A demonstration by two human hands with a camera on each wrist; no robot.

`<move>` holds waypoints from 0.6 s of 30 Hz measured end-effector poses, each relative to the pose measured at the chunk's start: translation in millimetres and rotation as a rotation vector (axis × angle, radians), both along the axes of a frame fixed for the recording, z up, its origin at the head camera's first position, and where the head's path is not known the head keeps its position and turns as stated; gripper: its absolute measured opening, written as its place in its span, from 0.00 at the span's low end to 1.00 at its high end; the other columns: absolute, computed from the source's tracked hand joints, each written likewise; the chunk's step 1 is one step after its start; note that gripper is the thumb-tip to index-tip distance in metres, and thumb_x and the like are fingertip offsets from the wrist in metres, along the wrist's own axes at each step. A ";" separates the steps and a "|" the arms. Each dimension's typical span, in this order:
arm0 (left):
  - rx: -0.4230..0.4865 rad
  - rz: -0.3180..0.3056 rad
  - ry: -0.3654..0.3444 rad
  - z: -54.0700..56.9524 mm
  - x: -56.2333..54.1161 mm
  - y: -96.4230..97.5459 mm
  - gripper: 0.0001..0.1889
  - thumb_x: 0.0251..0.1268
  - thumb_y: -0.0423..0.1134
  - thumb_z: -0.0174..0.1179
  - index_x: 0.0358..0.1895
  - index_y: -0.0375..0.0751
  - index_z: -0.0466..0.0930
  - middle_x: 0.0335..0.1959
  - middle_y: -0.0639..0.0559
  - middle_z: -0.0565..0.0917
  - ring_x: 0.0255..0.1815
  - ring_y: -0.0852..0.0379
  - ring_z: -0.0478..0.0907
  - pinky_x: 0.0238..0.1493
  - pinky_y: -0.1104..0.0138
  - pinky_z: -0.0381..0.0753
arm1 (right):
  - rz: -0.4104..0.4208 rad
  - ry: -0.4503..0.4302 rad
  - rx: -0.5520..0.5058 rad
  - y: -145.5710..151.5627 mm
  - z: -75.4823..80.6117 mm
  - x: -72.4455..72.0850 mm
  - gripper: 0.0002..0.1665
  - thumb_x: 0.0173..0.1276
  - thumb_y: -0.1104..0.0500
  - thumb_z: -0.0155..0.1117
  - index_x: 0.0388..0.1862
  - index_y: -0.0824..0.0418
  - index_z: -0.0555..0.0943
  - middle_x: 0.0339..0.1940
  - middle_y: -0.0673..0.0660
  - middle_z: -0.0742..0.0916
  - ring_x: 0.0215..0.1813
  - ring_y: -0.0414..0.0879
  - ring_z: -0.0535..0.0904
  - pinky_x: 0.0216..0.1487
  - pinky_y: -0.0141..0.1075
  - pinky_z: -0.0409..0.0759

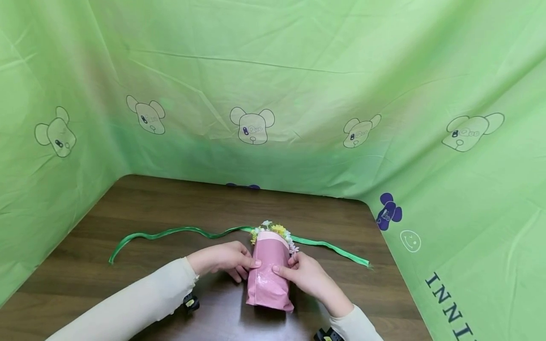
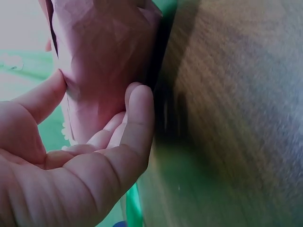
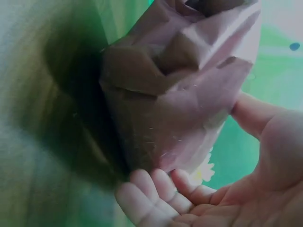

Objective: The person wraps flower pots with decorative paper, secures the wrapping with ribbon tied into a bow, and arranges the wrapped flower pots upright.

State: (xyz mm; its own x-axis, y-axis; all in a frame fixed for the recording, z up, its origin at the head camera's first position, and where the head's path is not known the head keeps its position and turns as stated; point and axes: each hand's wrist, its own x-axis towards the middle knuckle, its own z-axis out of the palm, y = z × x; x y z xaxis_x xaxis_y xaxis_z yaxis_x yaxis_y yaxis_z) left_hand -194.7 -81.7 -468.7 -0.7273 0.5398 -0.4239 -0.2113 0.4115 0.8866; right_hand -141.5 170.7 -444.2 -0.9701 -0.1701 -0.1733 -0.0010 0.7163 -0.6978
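A small bouquet in pink wrapping paper (image 1: 270, 270) lies with its blossoms pointing away from me in the head view. White and yellow flowers (image 1: 278, 229) peep out past the paper's pale far edge. My left hand (image 1: 223, 260) holds the wrapped bouquet from the left, thumb on top and fingers lower at its side. From the right, my right hand (image 1: 309, 277) grips it the same way. Both wrist views show the crumpled paper (image 3: 175, 109) between thumb and fingers. A green ribbon (image 1: 183, 230) stretches out on both sides, its middle hidden behind the bouquet's flower end.
Under everything is a dark wooden table (image 1: 170, 199). A green cloth (image 1: 298, 80) printed with bear heads rises along its back and sides. Black wrist straps (image 1: 191, 302) show by both sleeves.
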 end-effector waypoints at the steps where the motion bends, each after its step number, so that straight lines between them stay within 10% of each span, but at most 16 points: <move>1: 0.006 -0.004 -0.014 -0.7 0.6 0.9 0.16 0.69 0.47 0.67 0.36 0.34 0.82 0.29 0.44 0.87 0.27 0.53 0.84 0.31 0.59 0.87 | -0.004 -0.029 -0.028 1.9 -1.8 0.5 0.32 0.62 0.37 0.73 0.43 0.64 0.78 0.29 0.51 0.85 0.29 0.43 0.80 0.31 0.39 0.80; 9: 0.101 0.012 -0.097 -4.6 8.0 9.2 0.17 0.73 0.47 0.63 0.42 0.32 0.80 0.34 0.44 0.89 0.31 0.51 0.86 0.34 0.58 0.88 | 0.043 -0.299 -0.451 12.2 -12.9 2.0 0.31 0.74 0.49 0.65 0.54 0.78 0.73 0.33 0.59 0.87 0.32 0.47 0.86 0.37 0.46 0.88; 18: 0.259 0.148 -0.094 -15.7 21.1 17.4 0.19 0.69 0.45 0.67 0.44 0.30 0.77 0.35 0.42 0.89 0.39 0.50 0.88 0.46 0.53 0.88 | 0.021 -0.326 -0.610 15.9 -16.5 5.5 0.30 0.74 0.54 0.64 0.57 0.80 0.71 0.37 0.56 0.86 0.35 0.42 0.85 0.39 0.35 0.84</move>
State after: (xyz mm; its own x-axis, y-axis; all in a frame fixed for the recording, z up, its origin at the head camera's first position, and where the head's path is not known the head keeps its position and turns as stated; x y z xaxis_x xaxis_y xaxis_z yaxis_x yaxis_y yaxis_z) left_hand -173.6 -64.3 -484.4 -0.7698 0.5301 -0.3556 -0.3384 0.1335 0.9315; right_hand -136.0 186.6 -460.7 -0.8799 -0.3485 -0.3229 0.2678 0.1976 -0.9430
